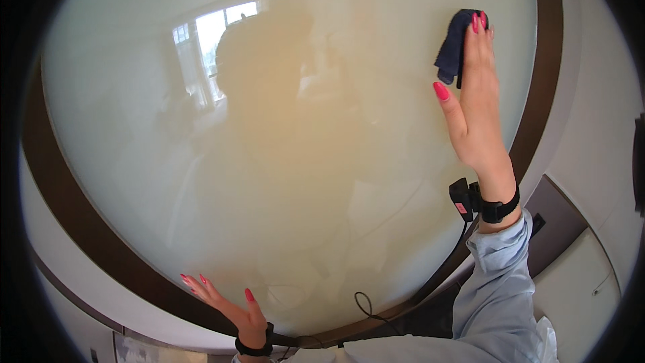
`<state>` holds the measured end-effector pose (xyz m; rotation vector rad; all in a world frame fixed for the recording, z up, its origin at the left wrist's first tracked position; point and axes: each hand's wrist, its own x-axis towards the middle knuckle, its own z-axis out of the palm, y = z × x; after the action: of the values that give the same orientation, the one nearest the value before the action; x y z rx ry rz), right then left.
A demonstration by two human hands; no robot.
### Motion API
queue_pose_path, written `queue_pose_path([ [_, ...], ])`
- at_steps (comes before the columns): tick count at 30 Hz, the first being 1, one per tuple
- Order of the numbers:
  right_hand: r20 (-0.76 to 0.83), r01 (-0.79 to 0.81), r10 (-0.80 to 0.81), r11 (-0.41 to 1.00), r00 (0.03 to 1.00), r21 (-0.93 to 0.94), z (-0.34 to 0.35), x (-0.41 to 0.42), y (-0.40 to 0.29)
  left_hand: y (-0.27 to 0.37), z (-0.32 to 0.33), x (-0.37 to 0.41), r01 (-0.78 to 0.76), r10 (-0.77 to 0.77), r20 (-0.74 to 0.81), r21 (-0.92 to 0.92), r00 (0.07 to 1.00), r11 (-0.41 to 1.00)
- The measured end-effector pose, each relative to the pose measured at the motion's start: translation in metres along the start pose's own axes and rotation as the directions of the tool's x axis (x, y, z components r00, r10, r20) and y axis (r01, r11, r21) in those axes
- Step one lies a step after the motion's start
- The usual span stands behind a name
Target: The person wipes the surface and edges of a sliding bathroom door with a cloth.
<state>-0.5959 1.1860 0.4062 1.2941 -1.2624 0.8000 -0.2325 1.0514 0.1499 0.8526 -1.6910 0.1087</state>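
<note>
A dark blue cloth (452, 50) lies against a large glossy glass panel (302, 186) at the upper right. My right hand (478, 91) presses on the cloth with its fingers stretched out and the thumb apart, lower left of them. The cloth hangs out to the left of the fingers. My left hand (227, 302) is at the lower left, near the panel's bottom edge, fingers spread and holding nothing. Whether it touches the glass I cannot tell. Both wrists wear black straps, and a small black device sits on the right one.
A dark brown frame (541, 60) borders the panel. A thin black cable (370, 310) loops near its bottom edge. White wall lies beyond the frame, with a bed-like white surface (579, 272) at the lower right. The glass reflects a window and a person's outline.
</note>
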Motion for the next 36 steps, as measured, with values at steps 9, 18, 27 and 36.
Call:
queue_pose_path([
  [9, -0.095, -0.201, 0.187, 0.965, 0.978, -0.169, 0.012, -0.071, 0.089, -0.061, 0.066, -0.023, 0.112, -0.098, -0.191, 0.065, 0.977, 0.992],
  [18, -0.207, -0.505, 0.491, 0.863, 0.846, -0.017, -0.013, -0.086, 0.118, -0.055, 0.033, 0.004, 0.042, 0.005, -0.219, 0.208, 0.976, 0.977],
  [27, -0.223, -0.187, 0.260, 0.935, 0.940, 0.301, -0.003, -0.028, 0.048, -0.074, 0.037, 0.000, -0.029, 0.113, -0.245, 0.325, 0.963, 0.945],
  [36, 0.233, 0.294, -0.389, 0.887, 0.891, 0.355, 0.032, -0.081, -0.072, -0.080, 0.042, 0.002, -0.059, 0.177, -0.280, 0.385, 0.943, 0.921],
])
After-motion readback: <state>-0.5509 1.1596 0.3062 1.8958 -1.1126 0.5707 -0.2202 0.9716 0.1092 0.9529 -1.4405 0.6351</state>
